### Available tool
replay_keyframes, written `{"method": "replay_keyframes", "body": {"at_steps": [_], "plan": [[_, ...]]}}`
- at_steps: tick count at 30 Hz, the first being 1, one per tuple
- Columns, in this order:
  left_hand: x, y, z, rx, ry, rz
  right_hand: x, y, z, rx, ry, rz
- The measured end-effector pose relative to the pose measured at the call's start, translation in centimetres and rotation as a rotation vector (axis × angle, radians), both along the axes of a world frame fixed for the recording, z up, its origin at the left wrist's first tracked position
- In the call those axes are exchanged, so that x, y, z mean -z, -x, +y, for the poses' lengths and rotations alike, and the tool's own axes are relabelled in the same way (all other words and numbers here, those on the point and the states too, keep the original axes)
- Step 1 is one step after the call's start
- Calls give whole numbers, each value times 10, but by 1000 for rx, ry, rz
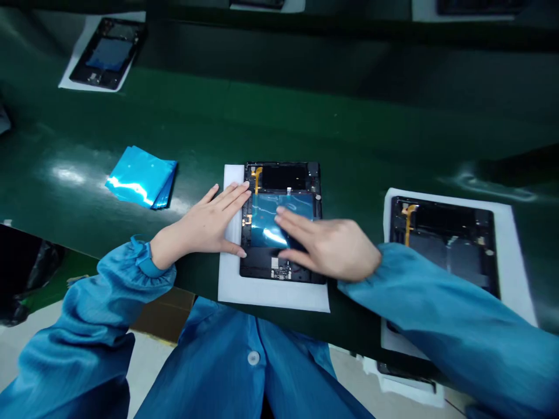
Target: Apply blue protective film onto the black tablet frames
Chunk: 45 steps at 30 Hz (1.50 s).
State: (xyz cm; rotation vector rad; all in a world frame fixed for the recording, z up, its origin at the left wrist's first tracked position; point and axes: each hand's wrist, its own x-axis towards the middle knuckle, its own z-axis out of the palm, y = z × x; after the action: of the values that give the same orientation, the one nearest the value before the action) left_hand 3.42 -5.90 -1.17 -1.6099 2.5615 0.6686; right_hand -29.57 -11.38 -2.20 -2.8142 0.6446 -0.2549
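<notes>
An opened black tablet chassis [286, 174] lies on a white foam sheet [271, 294] at the near edge of the green belt. A shiny blue film [279, 212] covers its middle. My left hand [209, 224] lies flat with its fingers stretched, resting on the foam and the chassis's left edge. My right hand [329, 247] lies flat on the blue film, fingers extended and pressing down on it. Both arms wear blue sleeves.
A stack of blue film sheets [142, 177] sits on the green conveyor belt [305, 110] to the left. A second chassis on white foam [449, 233] lies to the right, partly under my right sleeve. A third chassis [107, 52] rests far left.
</notes>
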Motion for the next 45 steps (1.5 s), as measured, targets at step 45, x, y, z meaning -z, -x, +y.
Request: {"method": "replay_keyframes", "body": {"at_steps": [45], "plan": [[-79, 6, -111, -128, 363, -19, 21, -1, 3, 647, -983, -416]]}}
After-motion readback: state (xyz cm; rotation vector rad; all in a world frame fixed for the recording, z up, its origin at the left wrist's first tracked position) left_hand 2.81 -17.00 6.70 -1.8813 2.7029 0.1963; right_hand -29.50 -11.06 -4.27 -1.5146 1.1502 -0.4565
